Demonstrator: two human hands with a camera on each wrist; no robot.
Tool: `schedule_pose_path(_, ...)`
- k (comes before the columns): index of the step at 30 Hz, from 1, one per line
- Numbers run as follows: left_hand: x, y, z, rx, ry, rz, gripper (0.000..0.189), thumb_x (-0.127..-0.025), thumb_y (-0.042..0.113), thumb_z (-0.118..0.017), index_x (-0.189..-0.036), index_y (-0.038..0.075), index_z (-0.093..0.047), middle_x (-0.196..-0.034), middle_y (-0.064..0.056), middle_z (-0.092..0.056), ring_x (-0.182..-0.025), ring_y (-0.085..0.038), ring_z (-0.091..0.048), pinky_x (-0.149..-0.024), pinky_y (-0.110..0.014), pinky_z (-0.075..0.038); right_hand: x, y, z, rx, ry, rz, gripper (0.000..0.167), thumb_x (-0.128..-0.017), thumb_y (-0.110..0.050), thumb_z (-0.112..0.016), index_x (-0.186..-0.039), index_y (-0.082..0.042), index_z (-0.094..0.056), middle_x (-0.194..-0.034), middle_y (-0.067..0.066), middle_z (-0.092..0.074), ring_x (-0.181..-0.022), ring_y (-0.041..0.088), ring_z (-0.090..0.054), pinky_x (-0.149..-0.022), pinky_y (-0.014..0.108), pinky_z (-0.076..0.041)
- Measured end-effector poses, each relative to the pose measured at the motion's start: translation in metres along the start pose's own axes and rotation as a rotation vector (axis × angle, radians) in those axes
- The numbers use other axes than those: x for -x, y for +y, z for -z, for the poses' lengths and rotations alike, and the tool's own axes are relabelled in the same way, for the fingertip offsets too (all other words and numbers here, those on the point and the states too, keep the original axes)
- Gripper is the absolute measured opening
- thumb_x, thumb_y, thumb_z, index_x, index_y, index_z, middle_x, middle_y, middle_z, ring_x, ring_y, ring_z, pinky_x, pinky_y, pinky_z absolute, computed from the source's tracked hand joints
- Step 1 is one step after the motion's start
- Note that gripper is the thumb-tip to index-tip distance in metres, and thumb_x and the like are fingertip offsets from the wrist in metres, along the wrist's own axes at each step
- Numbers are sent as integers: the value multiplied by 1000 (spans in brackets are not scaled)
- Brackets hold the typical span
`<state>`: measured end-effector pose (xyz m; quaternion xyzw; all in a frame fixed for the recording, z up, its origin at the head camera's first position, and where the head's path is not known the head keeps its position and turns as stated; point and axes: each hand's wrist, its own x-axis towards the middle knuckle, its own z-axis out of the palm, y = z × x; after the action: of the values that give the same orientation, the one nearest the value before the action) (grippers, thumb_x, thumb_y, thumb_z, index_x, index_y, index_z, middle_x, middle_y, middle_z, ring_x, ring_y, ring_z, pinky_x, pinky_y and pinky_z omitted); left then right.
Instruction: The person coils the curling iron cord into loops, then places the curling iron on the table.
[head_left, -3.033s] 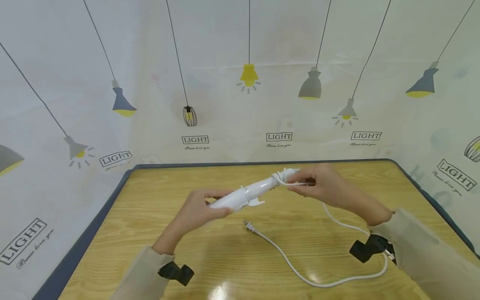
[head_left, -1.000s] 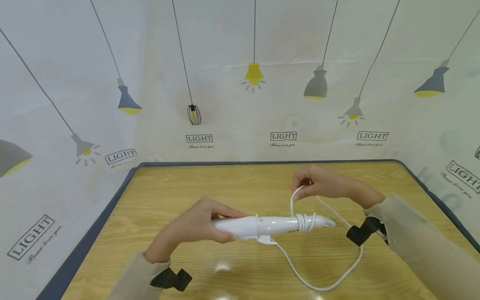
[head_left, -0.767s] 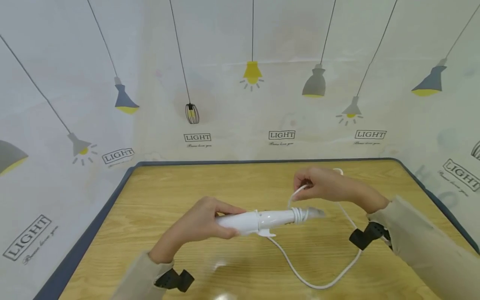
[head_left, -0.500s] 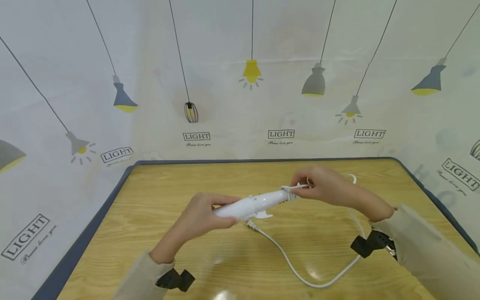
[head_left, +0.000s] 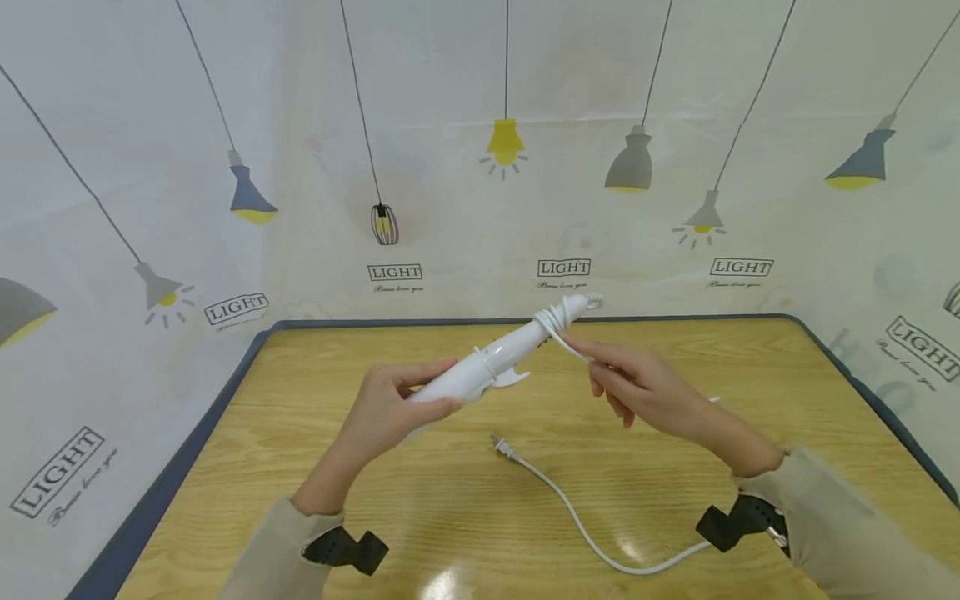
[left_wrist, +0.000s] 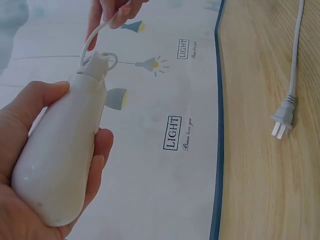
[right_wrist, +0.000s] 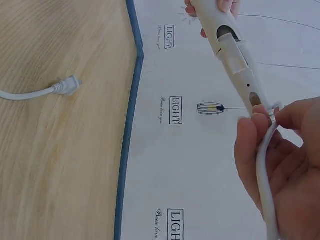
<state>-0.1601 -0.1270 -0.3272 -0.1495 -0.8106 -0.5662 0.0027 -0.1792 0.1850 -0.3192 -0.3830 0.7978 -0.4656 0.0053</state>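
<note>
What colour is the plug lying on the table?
The plug is white, looking slightly greyish there. It shows best in the left wrist view.

Wood-grain tabletop point(head_left: 420, 508) set against pale walls point(head_left: 442, 75) printed with lamps point(head_left: 506, 140).
From my station I see the painted pendants hang on thin dark cords point(head_left: 507, 58), with boxed "LIGHT" lettering point(head_left: 563, 267) below; the walls crease faintly, a dark blue band point(head_left: 159, 500) borders the wood, and bright glare point(head_left: 441, 585) shines low in my head view.
</note>
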Motion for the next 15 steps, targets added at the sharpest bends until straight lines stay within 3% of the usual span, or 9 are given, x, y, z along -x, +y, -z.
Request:
schedule_pose_path(5, -2, -2, 4, 55, -12, -1, 43, -75, 13, -77, -116, 7, -65, -110, -13, -63, -72, -19, -64, -60, -32, -53, 6, 8, -7, -125, 37, 50, 46, -96, 4, -37, -141, -8, -37, -77, 4, -53, -48, 17, -48, -40, 30, -46)
schedule_pose_path(11, -3, -3, 9, 132, 7, 21, 42, -74, 12, -77, -114, 7, -66, -109, -11, -64, -77, -22, -65, -62, -36, -53, 15, 23, -13, -223, 21, 95, 52, -95, 9, -35, -144, -7, -28, -79, 6, -56, -53, 21, -51, -42, 31, -46)
schedule_pose_path(15, -2, -2, 12, 165, 9, 28, 43, -74, 13, -77, -115, 6, -65, -110, -12, -64, -79, -23, -65, -63, -38, -53, 22, 35, -16, -238, 55, 118, 52, -94, 11, -36, -142, -10, -36, -78, 2, -58, -50, 19, -50, -43, 30, -44)
